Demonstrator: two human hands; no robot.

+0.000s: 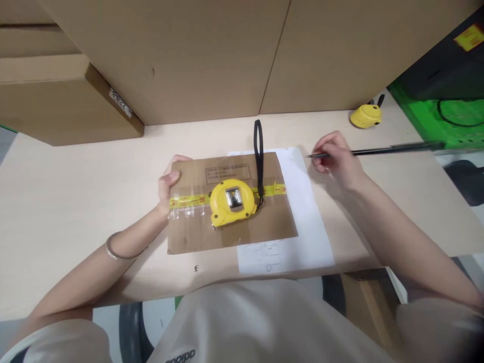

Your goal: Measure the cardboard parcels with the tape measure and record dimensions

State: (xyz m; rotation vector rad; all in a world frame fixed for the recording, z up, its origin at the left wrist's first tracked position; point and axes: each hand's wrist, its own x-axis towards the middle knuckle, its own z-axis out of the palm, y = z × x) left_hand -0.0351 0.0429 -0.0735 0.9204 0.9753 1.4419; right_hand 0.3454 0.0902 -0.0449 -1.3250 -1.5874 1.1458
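Observation:
My left hand [168, 187] grips the left edge of a flat cardboard box [196, 233], its thumb on top and the other fingers mostly hidden behind. Yellow printed tape runs across the box. On top lies a yellow tape measure [224, 207] with a metal-framed window and a black wrist strap [258, 156] stretching away from me. Under the box's right side, a white sheet of paper [308, 222] sticks out, bearing faint handwriting near its lower edge. Right of the paper, my right hand [336, 157] is closed around a long, thin black pen [385, 150], its point facing left.
A second yellow tape measure [366, 116] sits at the table's back right. Large cardboard boxes [212, 60] wall off the back, and another box [71, 101] stands at the back left. Beyond the table [75, 201] on the right is a green surface [463, 113] with a black cable.

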